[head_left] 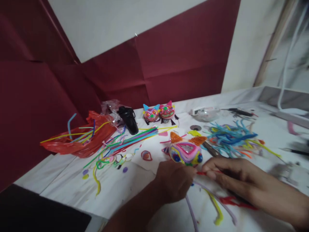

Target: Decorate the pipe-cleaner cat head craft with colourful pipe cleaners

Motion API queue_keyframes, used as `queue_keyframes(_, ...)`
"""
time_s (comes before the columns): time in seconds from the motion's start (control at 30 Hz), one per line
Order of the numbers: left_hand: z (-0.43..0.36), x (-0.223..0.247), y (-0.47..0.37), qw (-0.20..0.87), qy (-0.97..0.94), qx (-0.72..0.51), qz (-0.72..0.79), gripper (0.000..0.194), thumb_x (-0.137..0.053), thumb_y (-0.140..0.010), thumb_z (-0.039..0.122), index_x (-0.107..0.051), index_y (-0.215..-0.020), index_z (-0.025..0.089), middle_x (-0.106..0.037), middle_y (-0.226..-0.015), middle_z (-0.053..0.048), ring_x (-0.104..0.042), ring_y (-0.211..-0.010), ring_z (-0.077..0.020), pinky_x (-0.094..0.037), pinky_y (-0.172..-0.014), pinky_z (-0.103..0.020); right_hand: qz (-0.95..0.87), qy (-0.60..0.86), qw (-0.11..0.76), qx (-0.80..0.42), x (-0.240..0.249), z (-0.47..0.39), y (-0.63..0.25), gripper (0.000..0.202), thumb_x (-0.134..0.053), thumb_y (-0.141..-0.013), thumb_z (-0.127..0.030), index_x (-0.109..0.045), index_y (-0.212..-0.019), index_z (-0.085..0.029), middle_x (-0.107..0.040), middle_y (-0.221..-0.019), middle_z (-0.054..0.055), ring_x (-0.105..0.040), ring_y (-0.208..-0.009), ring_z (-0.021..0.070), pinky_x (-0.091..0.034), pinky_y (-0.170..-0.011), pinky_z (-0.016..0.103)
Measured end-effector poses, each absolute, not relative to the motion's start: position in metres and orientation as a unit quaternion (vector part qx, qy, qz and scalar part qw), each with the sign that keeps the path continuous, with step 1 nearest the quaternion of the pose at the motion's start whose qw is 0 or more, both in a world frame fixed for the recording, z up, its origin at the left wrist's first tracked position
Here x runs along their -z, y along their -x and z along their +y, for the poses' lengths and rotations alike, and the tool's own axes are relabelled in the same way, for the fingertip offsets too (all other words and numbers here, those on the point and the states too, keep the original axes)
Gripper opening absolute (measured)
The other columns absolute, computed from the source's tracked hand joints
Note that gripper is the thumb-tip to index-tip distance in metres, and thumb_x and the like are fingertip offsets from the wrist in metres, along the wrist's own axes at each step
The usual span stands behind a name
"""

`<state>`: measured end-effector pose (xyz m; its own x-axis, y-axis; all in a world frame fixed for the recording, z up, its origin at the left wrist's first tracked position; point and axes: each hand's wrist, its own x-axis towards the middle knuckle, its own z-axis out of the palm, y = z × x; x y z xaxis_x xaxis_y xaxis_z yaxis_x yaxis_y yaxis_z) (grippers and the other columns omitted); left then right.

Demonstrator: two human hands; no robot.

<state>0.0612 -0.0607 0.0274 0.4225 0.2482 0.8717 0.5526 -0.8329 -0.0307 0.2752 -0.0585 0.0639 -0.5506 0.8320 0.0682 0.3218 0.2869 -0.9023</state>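
Observation:
My left hand (175, 182) is closed in a fist, seen from its back, where a short red pipe cleaner (201, 173) ends against the fingers. The other end of that pipe cleaner is pinched between the thumb and fingertips of my right hand (241, 182). Just behind both hands sits a lion-like head of coiled pipe cleaners (187, 153), pink, yellow and lilac with orange ears and blue eyes; its lower part is hidden by my left hand. Lilac (191, 212) and yellow (217, 209) pipe cleaners lie beneath my hands. Behind my right hand, a dark tool (211, 149) is partly covered.
Two finished-looking lion heads (158, 112) stand by the wall near a black bottle (128, 120). Left are a red plastic bag (79, 141) and straight pipe cleaners (137, 139). A blue pipe cleaner pile (231, 137) lies right, with a clear plastic item (206, 113) behind.

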Motion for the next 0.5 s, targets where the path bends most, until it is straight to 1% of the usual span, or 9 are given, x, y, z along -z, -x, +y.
queue_keyframes(0.1,-0.061,-0.032,-0.06,0.151,0.838,0.462,-0.247,0.017,-0.051,-0.092,0.017,-0.062,-0.102,0.024,-0.075,-0.076,0.001,-0.07,-0.065,-0.0158,-0.055,-0.057,-0.031,-0.736,0.357,0.246,-0.52,-0.07,-0.06,-0.28,0.052,-0.047,-0.09,-0.066,-0.068,-0.089,-0.018,-0.049,-0.065,-0.002,-0.039,-0.055,0.0107,-0.029,-0.046,0.022)
queue_keyframes(0.17,-0.06,-0.034,-0.06,0.153,0.843,0.457,-0.24,0.015,-0.051,-0.092,0.016,-0.062,-0.1,0.023,-0.075,-0.074,0.0,-0.069,-0.064,-0.0158,-0.054,-0.059,-0.031,-0.725,0.355,0.236,-0.541,-0.071,-0.059,-0.283,0.049,-0.048,-0.092,-0.062,-0.065,-0.091,-0.017,-0.05,-0.066,-0.002,-0.039,-0.055,0.0097,-0.026,-0.046,0.021)
queue_keyframes(0.27,-0.058,-0.036,-0.06,0.158,0.844,0.455,-0.233,0.013,-0.052,-0.092,0.014,-0.062,-0.097,0.02,-0.074,-0.073,0.0,-0.069,-0.065,-0.0143,-0.053,-0.06,-0.029,-0.736,0.344,0.229,-0.536,-0.073,-0.056,-0.289,0.044,-0.048,-0.094,-0.057,-0.063,-0.084,-0.017,-0.054,-0.066,-0.001,-0.041,-0.055,0.0093,-0.027,-0.046,0.022)
queue_keyframes(0.37,-0.053,-0.037,-0.059,0.154,0.845,0.458,-0.227,0.009,-0.053,-0.092,0.013,-0.061,-0.095,0.017,-0.074,-0.075,0.0,-0.068,-0.065,-0.0116,-0.051,-0.063,-0.025,-0.761,0.338,0.229,-0.504,-0.074,-0.051,-0.293,0.042,-0.048,-0.095,-0.052,-0.063,-0.074,-0.018,-0.053,-0.062,-0.002,-0.041,-0.054,0.0093,-0.03,-0.049,0.023)
queue_keyframes(0.43,-0.049,-0.037,-0.058,0.136,0.846,0.463,-0.228,0.008,-0.054,-0.093,0.013,-0.061,-0.094,0.016,-0.074,-0.075,0.0,-0.067,-0.064,-0.0102,-0.051,-0.064,-0.022,-0.769,0.345,0.243,-0.48,-0.075,-0.049,-0.293,0.042,-0.049,-0.095,-0.049,-0.063,-0.07,-0.018,-0.053,-0.062,-0.002,-0.042,-0.054,0.01,-0.032,-0.051,0.024)
queue_keyframes(0.5,-0.045,-0.038,-0.057,0.109,0.844,0.466,-0.242,0.008,-0.055,-0.093,0.013,-0.062,-0.092,0.016,-0.072,-0.073,0.0,-0.066,-0.062,-0.009,-0.05,-0.062,-0.019,-0.768,0.358,0.279,-0.452,-0.073,-0.048,-0.29,0.04,-0.051,-0.093,-0.049,-0.063,-0.07,-0.019,-0.055,-0.063,-0.001,-0.044,-0.055,0.0112,-0.034,-0.053,0.025)
